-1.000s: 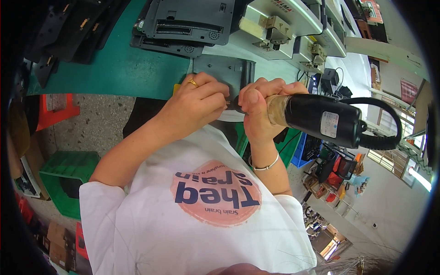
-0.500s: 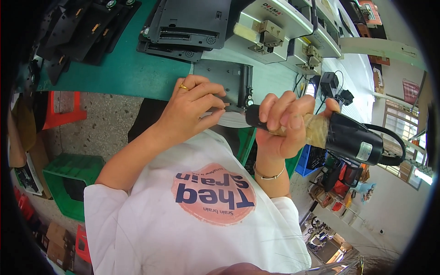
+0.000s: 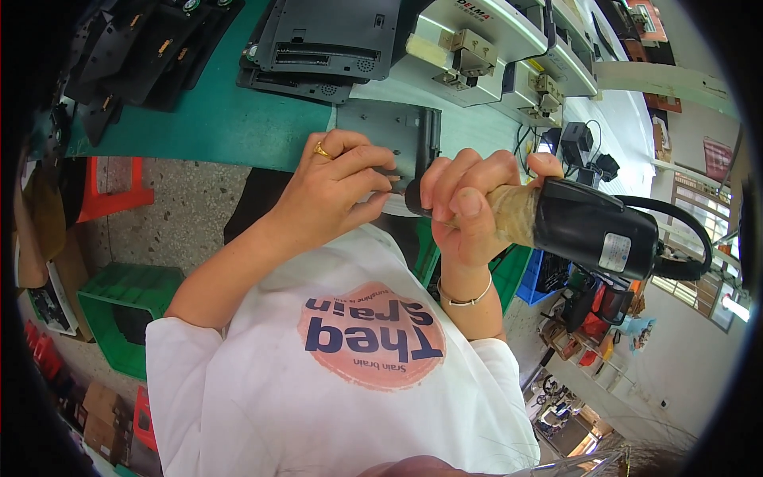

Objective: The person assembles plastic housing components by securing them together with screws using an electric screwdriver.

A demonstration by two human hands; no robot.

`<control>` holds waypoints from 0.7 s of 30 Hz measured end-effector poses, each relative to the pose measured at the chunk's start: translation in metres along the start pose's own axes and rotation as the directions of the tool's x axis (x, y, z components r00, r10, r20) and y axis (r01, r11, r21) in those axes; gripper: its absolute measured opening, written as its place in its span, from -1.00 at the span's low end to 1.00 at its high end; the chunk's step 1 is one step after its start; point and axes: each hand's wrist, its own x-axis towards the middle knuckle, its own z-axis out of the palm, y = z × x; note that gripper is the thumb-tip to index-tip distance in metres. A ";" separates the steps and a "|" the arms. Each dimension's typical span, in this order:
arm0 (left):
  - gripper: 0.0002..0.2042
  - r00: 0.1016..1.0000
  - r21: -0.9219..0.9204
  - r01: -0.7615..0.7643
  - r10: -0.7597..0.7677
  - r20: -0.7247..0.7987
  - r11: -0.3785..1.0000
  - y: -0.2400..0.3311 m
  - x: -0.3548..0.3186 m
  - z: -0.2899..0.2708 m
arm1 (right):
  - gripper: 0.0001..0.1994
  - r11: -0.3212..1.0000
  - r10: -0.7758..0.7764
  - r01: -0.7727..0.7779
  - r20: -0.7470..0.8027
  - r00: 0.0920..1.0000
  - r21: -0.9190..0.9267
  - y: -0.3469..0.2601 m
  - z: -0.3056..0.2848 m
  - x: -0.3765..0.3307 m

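Green matting covers the tabletop [image 3: 214, 127], and at its near edge lies a grey metal plate [image 3: 389, 135] where the person works; the plate rests flat with the driver's tip at its near edge, so fastening looks under way, though how many screws are in cannot be told. Below the edge, a green crate [image 3: 127, 310] on the floor is open, its contents too dark to make out. Right hand [image 3: 469, 207] is wrapped tight round a black electric screwdriver [image 3: 588, 226], while left hand [image 3: 334, 195] has its fingers [image 3: 366, 171] pinched closed at the plate's near edge, on what cannot be told.
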 end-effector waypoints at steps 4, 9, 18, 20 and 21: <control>-0.84 1.000 0.047 -0.023 0.023 0.000 0.999 -0.001 -0.002 0.000 | -0.42 0.995 -0.023 0.030 0.079 0.997 -0.091 0.007 -0.002 -0.004; -0.71 1.000 0.095 0.005 -0.008 0.023 0.995 -0.007 -0.006 -0.002 | -0.41 0.999 -0.043 0.043 -0.035 0.998 -0.002 0.015 0.003 -0.001; -0.66 0.993 0.151 0.084 -0.095 0.073 0.985 -0.011 -0.010 -0.003 | -0.41 0.967 -0.026 0.048 0.089 0.996 -0.251 0.026 -0.006 0.000; -0.65 0.991 0.138 0.095 -0.106 0.079 0.986 -0.013 -0.012 -0.002 | -0.42 0.962 -0.026 0.054 0.108 0.994 -0.266 0.027 -0.007 0.001; -0.64 0.990 0.124 0.103 -0.115 0.087 0.987 -0.014 -0.012 -0.002 | -0.42 0.958 -0.027 0.062 0.126 0.992 -0.281 0.027 -0.007 0.001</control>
